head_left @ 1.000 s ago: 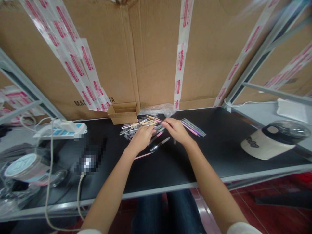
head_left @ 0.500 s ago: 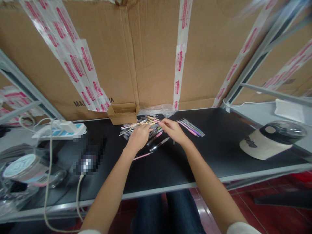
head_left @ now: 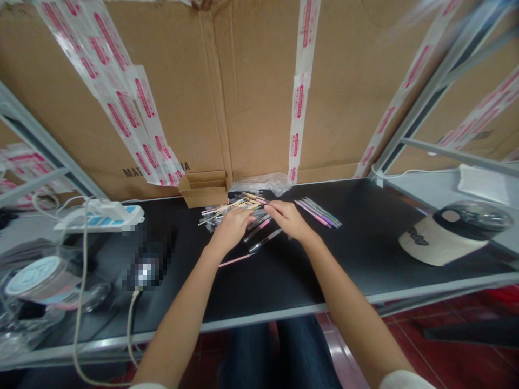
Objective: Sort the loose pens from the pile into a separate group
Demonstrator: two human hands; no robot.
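Little has moved: the left hand [head_left: 232,226] and right hand [head_left: 287,217], grips unclear, are at a pile of pens [head_left: 254,201] left jumbled, with only a short row [head_left: 318,212] aligned.

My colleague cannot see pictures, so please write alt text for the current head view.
A person's left hand and right hand are at a jumbled pile of pens on a black table. A neater group of pens lies to the right; an open cardboard box stands at the pile's back left.

A white power strip [head_left: 133,215] and a pale-lidded tub [head_left: 32,275] sit at left, a cream-and-black object [head_left: 436,240] at right.
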